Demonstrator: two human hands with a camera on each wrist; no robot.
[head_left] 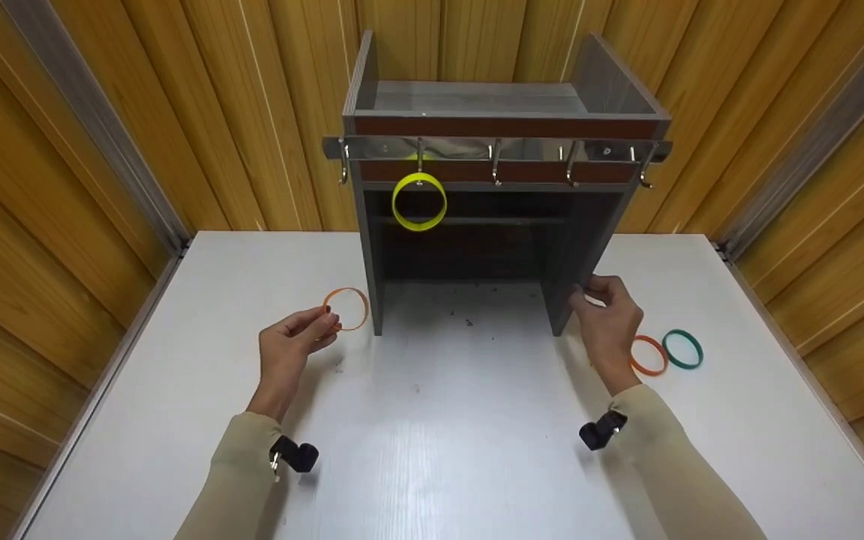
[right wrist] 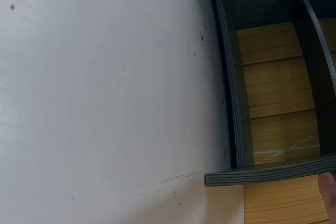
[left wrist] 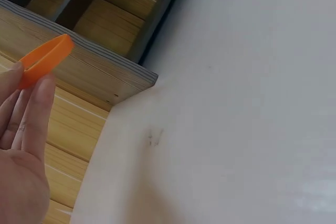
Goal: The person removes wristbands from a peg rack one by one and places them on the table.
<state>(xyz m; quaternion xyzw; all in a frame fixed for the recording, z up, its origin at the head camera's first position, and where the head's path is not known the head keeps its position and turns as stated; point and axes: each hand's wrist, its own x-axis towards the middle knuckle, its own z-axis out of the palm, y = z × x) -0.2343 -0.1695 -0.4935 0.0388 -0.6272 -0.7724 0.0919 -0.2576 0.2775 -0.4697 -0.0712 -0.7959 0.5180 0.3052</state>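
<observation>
In the head view, my left hand [head_left: 293, 345] pinches an orange wristband [head_left: 365, 307] between thumb and fingers, just left of a grey wooden shelf's left panel. The left wrist view shows the same orange band [left wrist: 52, 59] held up at the fingertips. My right hand [head_left: 608, 322] touches the shelf's right panel [head_left: 589, 247] near its front edge, fingers bent; their tips are partly hidden. Only one digit [right wrist: 328, 190] shows against that panel's outside in the right wrist view. A yellow wristband [head_left: 419, 226] hangs from a hook on the metal hook rail [head_left: 454, 148].
Another orange wristband [head_left: 649, 373] and a green wristband [head_left: 683, 365] lie side by side on the white table [head_left: 439, 450], right of my right hand. Several hooks line the rail across the shelf front. Wood-patterned walls [head_left: 267, 112] enclose the table's back and sides.
</observation>
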